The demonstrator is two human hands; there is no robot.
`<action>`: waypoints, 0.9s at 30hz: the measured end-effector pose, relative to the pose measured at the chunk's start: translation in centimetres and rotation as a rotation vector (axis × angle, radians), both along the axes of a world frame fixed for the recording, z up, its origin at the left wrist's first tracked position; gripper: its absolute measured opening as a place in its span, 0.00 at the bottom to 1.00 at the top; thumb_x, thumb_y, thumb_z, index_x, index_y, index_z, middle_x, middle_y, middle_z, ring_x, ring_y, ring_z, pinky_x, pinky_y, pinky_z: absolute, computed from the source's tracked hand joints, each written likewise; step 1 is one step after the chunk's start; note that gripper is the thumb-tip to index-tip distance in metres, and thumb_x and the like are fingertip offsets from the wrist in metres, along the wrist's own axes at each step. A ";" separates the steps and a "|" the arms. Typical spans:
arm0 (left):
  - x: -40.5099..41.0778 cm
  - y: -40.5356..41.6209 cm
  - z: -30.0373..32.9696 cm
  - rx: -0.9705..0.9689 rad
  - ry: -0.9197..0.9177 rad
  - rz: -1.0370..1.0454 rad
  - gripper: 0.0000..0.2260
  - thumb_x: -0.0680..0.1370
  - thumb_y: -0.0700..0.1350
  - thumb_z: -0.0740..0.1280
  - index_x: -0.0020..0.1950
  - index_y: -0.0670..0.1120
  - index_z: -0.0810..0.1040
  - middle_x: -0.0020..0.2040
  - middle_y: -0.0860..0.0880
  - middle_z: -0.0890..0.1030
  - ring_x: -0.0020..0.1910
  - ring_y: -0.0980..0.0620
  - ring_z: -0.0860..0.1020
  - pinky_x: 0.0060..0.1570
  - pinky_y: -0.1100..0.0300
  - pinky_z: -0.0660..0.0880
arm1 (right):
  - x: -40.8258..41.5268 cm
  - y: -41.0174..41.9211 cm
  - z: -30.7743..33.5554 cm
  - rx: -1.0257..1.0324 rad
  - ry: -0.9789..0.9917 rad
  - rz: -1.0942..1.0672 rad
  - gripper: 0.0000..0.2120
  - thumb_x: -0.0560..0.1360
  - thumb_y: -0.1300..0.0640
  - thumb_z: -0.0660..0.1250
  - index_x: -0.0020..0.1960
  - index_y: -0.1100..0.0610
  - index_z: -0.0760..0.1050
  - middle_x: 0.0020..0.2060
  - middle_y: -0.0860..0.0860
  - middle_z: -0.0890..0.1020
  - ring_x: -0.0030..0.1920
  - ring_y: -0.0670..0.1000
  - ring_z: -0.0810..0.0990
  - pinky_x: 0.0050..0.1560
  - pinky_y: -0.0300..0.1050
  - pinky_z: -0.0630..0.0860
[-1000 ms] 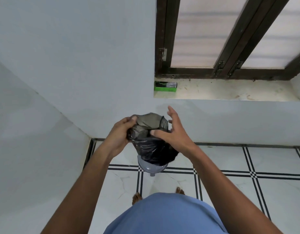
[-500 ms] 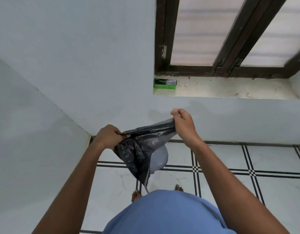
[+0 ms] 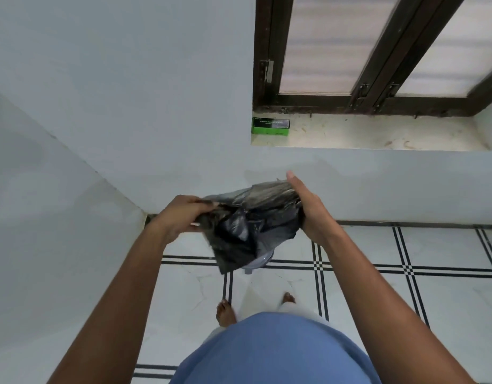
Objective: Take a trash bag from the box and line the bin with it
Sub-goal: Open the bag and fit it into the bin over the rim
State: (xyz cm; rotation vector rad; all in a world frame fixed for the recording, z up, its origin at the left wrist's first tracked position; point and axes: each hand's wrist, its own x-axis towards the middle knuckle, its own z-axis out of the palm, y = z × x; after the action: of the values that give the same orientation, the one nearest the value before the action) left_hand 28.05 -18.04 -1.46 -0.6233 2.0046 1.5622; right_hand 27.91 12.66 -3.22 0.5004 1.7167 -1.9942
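Note:
A crumpled black trash bag (image 3: 250, 225) hangs in the air between my hands, over the floor. My left hand (image 3: 181, 214) grips its left edge with closed fingers. My right hand (image 3: 308, 209) holds the bag's right edge against its palm, fingers extended forward. Under the bag only a sliver of a small grey bin (image 3: 258, 263) shows on the floor; the bag hides the rest. The green trash bag box (image 3: 270, 126) lies on the window sill's left end, far from both hands.
A white wall runs ahead and another on the left, meeting in a corner (image 3: 145, 214). The stone window sill (image 3: 377, 134) sits below a dark-framed window. White floor tiles with black lines spread to the right. My bare feet (image 3: 225, 311) stand just behind the bin.
The bag was pulled out wide between my hands half a second ago; now it is bunched again. My right hand has opened flatter along its right edge and both hands sit slightly higher.

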 end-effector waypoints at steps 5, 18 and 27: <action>-0.2 6.0 -0.3 0.547 -0.058 0.133 0.12 0.89 0.41 0.62 0.64 0.40 0.84 0.58 0.41 0.89 0.57 0.45 0.87 0.57 0.49 0.86 | 0.1 0.0 0.1 0.093 0.097 0.327 0.25 0.76 0.49 0.85 0.69 0.53 0.85 0.61 0.51 0.91 0.63 0.54 0.90 0.63 0.49 0.86; 1.3 3.5 -2.4 -0.356 -0.017 -0.387 0.18 0.75 0.60 0.81 0.54 0.47 0.91 0.51 0.41 0.90 0.50 0.47 0.88 0.53 0.55 0.80 | -5.7 13.8 -1.9 0.729 -0.123 0.413 0.07 0.78 0.64 0.64 0.45 0.60 0.79 0.36 0.56 0.81 0.34 0.55 0.79 0.41 0.47 0.79; 0.2 6.7 -5.0 0.078 -0.064 -0.003 0.16 0.88 0.52 0.68 0.67 0.42 0.85 0.63 0.41 0.88 0.64 0.40 0.86 0.67 0.42 0.82 | -3.4 14.0 -4.6 -0.147 -0.285 0.247 0.34 0.63 0.58 0.71 0.68 0.66 0.80 0.51 0.60 0.86 0.46 0.60 0.86 0.50 0.50 0.81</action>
State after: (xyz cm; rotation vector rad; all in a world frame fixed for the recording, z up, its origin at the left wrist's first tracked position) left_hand 28.28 -11.38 -6.42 -0.6315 1.8879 1.5906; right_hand 24.53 26.66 -7.78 0.4703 1.3770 -1.7619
